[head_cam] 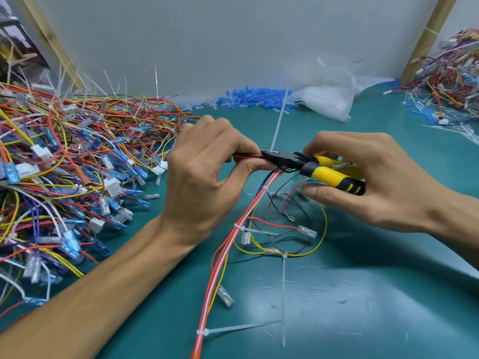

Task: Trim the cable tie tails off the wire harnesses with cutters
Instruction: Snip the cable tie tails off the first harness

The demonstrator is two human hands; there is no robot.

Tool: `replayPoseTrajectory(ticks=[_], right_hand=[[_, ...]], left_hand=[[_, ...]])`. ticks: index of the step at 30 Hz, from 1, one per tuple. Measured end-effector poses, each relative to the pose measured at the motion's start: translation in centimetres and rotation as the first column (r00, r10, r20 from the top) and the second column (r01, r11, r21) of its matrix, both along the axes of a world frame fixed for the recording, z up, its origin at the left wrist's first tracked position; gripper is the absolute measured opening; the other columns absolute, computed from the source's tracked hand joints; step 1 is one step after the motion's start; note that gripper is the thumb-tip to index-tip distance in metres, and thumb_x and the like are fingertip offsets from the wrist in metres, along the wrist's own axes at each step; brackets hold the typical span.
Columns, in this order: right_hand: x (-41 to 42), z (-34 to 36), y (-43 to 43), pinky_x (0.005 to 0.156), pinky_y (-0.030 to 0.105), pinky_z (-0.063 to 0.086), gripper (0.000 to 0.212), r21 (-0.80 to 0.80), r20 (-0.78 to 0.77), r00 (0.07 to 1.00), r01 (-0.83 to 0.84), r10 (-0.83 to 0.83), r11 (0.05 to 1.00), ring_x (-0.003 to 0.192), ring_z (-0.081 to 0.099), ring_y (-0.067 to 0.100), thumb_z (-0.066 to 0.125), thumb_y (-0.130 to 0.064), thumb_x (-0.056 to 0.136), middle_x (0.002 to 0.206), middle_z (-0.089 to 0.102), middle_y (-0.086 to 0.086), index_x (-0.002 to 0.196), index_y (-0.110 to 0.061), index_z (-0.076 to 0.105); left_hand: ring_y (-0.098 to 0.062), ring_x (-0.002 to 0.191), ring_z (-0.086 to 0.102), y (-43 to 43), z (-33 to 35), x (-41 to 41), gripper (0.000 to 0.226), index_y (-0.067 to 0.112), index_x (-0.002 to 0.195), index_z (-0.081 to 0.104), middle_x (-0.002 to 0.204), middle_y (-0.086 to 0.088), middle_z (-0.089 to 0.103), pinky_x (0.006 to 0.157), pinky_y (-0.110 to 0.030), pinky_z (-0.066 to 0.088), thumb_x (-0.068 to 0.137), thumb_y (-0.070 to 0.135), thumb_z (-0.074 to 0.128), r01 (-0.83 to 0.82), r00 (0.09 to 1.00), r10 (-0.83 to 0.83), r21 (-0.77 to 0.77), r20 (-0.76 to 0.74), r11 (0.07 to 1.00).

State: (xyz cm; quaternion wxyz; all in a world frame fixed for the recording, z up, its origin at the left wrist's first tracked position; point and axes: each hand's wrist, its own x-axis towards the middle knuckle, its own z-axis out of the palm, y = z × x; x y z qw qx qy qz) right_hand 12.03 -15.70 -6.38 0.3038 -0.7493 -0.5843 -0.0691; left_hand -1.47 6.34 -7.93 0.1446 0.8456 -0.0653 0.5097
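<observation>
Left hand: we log it pinching the red wires of the harness between thumb and curled fingers, just left of the cutter head.
Right hand: wrapped round the yellow-and-black handles of the cutters, thumb below, fingers over the top.
Cutters: black head laid across the held wires, touching the base of the upright tail. We cannot tell whether the jaws have met.
Harness: 1 bundle of red, white, yellow and blue wires, raised at the hands and trailing down over the mat to the lower edge of view. A yellow and a dark wire loop out to its right.
Upright tail: 1 white strip rising from the cutter head, between the 2 hands, leaning slightly right.
Uncut tails: we count 3 more on this harness, 1 short beside a white connector, 1 long hanging from the yellow loop, 1 long pointing right from the lowest tie.
Offcuts: small pale slivers scattered on the mat, right of the harness.
Left pile: many tangled harnesses with blue sleeves and white plugs, tie tails sticking up.
Right pile: a second tangle at the far right corner.
Blue sleeves: loose heap against the back wall.
Plastic bag: clear, crumpled, just right of that heap.
Wooden posts: 2, leaning, 1 at each side.
</observation>
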Motion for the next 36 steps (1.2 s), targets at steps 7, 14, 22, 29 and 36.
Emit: replayPoseTrajectory(ticks=[7,14,22,29,36], right_hand=[[0.38,-0.12,-0.1,0.071,0.04,0.047,0.038,0.018,0.003,0.999,-0.045,0.045,0.999,0.079,0.057,0.023,0.069,-0.051,0.091,0.091,0.064,-0.001,0.105,-0.015,0.065],[0.29,-0.26,0.08,0.069,0.04,0.047,0.04,0.026,-0.018,0.999,-0.046,0.046,0.999,0.077,0.057,0.022,0.068,-0.053,0.092,0.088,0.064,-0.002,0.104,-0.015,0.065],[0.26,-0.38,0.21,0.059,0.042,0.047,0.04,0.029,-0.057,0.998,-0.02,0.022,0.999,0.065,0.049,0.026,0.067,-0.059,0.091,0.075,0.061,-0.001,0.104,-0.022,0.055],[0.45,-0.32,0.03,0.049,0.035,0.034,0.032,-0.111,-0.052,0.999,-0.012,0.007,0.994,0.057,0.032,0.023,0.067,-0.045,0.096,0.058,0.043,0.002,0.079,-0.02,0.055],[0.29,-0.35,-0.07,0.056,0.043,0.04,0.034,-0.235,-0.117,0.993,-0.032,0.005,0.971,0.061,0.036,0.027,0.057,-0.051,0.1,0.062,0.048,0.002,0.083,-0.022,0.054]], left_hand=[[-0.03,0.071,0.05,0.05,0.31,-0.01,0.025,0.003,0.083,0.075,0.075,-0.008,0.061,0.068,-0.047,0.039,0.095,0.025,0.077,0.015,0.999,-0.018,0.083,0.027,0.996],[-0.029,0.071,0.049,0.53,0.4,0.2,0.027,0.004,0.081,0.074,0.075,-0.007,0.061,0.07,-0.045,0.035,0.096,0.027,0.076,0.018,0.999,-0.022,0.136,0.033,0.991],[-0.029,0.07,0.048,0.45,0.28,0.21,0.03,0.003,0.077,0.071,0.071,-0.007,0.058,0.07,-0.043,0.035,0.095,0.026,0.078,0.008,0.999,-0.015,0.141,0.05,0.99],[-0.028,0.068,0.046,0.02,0.09,0.16,0.033,0.004,0.076,0.071,0.07,-0.006,0.056,0.068,-0.043,0.035,0.095,0.03,0.077,0.013,1.0,-0.013,0.096,-0.002,0.995],[-0.023,0.069,0.048,-0.13,-0.32,0.14,0.03,0.006,0.079,0.071,0.072,-0.003,0.057,0.069,-0.04,0.038,0.095,0.031,0.077,0.042,0.998,-0.04,0.027,-0.058,0.999]])
